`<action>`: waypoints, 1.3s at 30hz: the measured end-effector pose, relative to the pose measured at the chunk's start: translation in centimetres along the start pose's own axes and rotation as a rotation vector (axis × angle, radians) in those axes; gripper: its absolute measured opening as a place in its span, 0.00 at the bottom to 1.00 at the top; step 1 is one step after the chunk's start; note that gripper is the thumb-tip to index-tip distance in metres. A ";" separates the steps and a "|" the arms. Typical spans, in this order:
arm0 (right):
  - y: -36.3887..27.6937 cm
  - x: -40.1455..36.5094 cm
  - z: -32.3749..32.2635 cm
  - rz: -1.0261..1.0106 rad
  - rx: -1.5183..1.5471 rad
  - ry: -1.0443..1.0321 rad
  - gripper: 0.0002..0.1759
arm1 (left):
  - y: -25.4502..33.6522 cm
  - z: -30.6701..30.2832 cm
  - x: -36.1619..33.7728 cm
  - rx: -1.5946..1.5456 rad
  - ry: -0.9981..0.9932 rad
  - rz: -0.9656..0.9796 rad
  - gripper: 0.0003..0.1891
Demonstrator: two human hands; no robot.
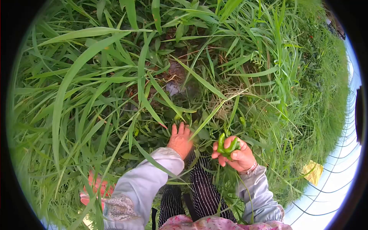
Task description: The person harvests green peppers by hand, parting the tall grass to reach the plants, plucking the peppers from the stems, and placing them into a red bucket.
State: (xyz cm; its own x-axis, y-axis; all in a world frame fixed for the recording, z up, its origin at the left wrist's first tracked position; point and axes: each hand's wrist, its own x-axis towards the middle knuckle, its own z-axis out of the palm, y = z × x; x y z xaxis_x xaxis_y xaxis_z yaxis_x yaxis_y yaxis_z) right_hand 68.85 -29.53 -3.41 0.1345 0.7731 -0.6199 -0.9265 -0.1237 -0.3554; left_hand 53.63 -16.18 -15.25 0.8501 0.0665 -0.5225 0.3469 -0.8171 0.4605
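Observation:
In the head view, my right hand [240, 156] is closed around several green peppers [221, 143], their curved pods sticking out between the fingers and thumb. My left hand [181, 141] reaches down into the low leaves in front of my legs. Its fingers are stretched out and slightly apart, with nothing visible in them; the fingertips touch or nearly touch the foliage. A small green pod [242, 122] hangs among the leaves just above my right hand. Grass blades [153, 159] cross over my left sleeve.
Tall grass [84, 88] surrounds the plants. A patch of bare soil [174, 74] shows ahead. Something red-pink [100, 184], partly hidden by grass, lies at lower left. A yellow sheet [312, 172] is at right, near the ribbed translucent wall [326, 191].

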 end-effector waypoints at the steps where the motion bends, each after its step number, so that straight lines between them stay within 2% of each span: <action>1: 0.3 1.5 0.5 -0.014 -0.032 0.069 0.17 | 0.0 -0.7 0.5 0.038 -0.021 -0.039 0.20; 2: 0.8 3.1 0.4 -0.034 -0.029 0.089 0.16 | -0.3 -2.6 0.7 0.083 0.022 -0.029 0.19; 3: 1.2 4.5 0.5 -0.039 -0.056 0.149 0.15 | -0.9 -6.3 1.2 0.031 -0.039 -0.020 0.17; 4: 2.0 5.7 -0.4 -0.010 -0.144 0.248 0.15 | -2.4 -7.8 2.1 -0.065 0.139 0.041 0.17; 5: 2.7 6.6 -1.5 0.016 -0.236 0.351 0.14 | -3.6 -11.3 3.0 -0.092 0.157 0.077 0.17; 6: 3.1 6.9 -2.1 0.036 -0.279 0.381 0.13 | -5.5 -13.7 4.2 -0.034 0.343 0.144 0.20; 7: 3.6 7.1 -2.4 0.057 -0.323 0.411 0.13 | -7.2 -17.0 5.0 0.120 0.416 0.130 0.24; 8: 3.9 7.1 -2.6 0.079 -0.368 0.439 0.12 | -10.1 -17.2 5.8 0.291 0.598 0.024 0.28; 9: 4.2 7.0 -2.8 0.082 -0.398 0.440 0.12 | -12.3 -18.8 5.1 0.416 0.541 -0.165 0.31; 11: 4.4 6.6 -3.2 0.084 -0.453 0.437 0.11 | -16.5 -20.5 3.0 0.515 0.236 -0.562 0.40; 12: 4.4 6.5 -3.4 0.088 -0.458 0.428 0.11 | -18.4 -21.1 1.6 0.223 -0.004 -0.677 0.42; 13: 4.4 6.5 -3.7 0.092 -0.478 0.429 0.11 | -18.6 -20.2 -0.3 0.271 0.057 -0.681 0.41; 14: 4.5 6.6 -4.0 0.097 -0.494 0.429 0.11 | -18.8 -18.9 -1.9 0.427 0.086 -0.584 0.40; 15: 4.6 6.7 -4.2 0.102 -0.507 0.432 0.11 | -18.2 -17.2 -3.2 0.408 0.086 -0.551 0.39; 16: 4.6 6.8 -4.1 0.117 -0.519 0.439 0.11 | -18.1 -14.8 -4.7 0.404 0.185 -0.481 0.38; 18: 4.6 6.9 -3.5 0.148 -0.553 0.454 0.12 | -17.6 -11.1 -6.1 0.215 0.133 -0.633 0.36; 21: 4.2 7.2 -2.7 0.165 -0.634 0.439 0.09 | -16.1 -6.5 -7.8 0.298 0.201 -0.556 0.29; 23: 3.6 7.3 -1.1 0.219 -0.715 0.454 0.08 | -14.6 -3.7 -9.0 0.362 0.306 -0.485 0.28; 24: 3.6 7.4 -0.1 0.153 -0.621 0.407 0.09 | -14.0 -2.8 -9.6 0.381 0.281 -0.479 0.28; 28: 2.7 8.4 3.9 0.041 -0.803 0.189 0.11 | -11.7 -0.2 -11.1 0.271 0.082 -0.463 0.30; 31: 3.0 9.1 7.0 -0.112 -0.925 0.058 0.12 | -10.2 1.1 -11.4 0.220 0.129 -0.437 0.30; 32: 2.9 9.1 8.7 -0.049 -0.812 0.053 0.14 | -9.6 0.8 -11.4 0.208 0.088 -0.420 0.30; 33: 3.7 9.5 9.0 -0.074 -0.891 0.018 0.12 | -8.8 0.6 -11.2 0.187 0.087 -0.400 0.29; 35: 5.8 10.7 10.1 -0.262 -1.022 -0.094 0.12 | -7.6 0.5 -11.2 0.148 0.087 -0.360 0.28; 36: 7.2 11.3 10.3 -0.190 -0.938 -0.113 0.12 | -7.3 1.3 -11.5 0.188 0.185 -0.292 0.26; 38: 10.1 12.8 10.4 -0.122 -0.801 -0.163 0.11 | -7.6 3.4 -12.5 0.103 0.093 -0.217 0.24; 39: 11.2 13.3 10.3 -0.014 -0.665 -0.088 0.12 | -7.7 3.9 -12.6 0.058 0.045 -0.175 0.23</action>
State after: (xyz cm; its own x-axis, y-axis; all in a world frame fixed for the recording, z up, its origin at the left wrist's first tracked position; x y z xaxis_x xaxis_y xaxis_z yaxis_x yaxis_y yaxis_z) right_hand 56.69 -14.26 -8.44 0.0897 0.8215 -0.5631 -0.5072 -0.4489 -0.7357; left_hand 38.69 -12.97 -15.02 0.7958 0.2352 -0.5580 0.4689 -0.8225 0.3220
